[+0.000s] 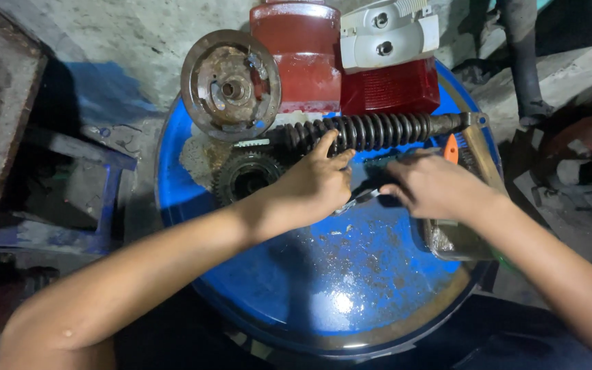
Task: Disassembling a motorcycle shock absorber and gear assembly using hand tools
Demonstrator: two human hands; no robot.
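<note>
Both hands met mid-frame over a blue drum top (323, 274): the left hand (313, 188) was curled with fingers resting against a black coil spring (378, 130), and the right hand (433, 186) was pinched on a small metal piece (361, 199) between them. A gear (244, 177) sat just left, with a rusty disc (231, 83) and red tail light (390, 85) up top.
</note>
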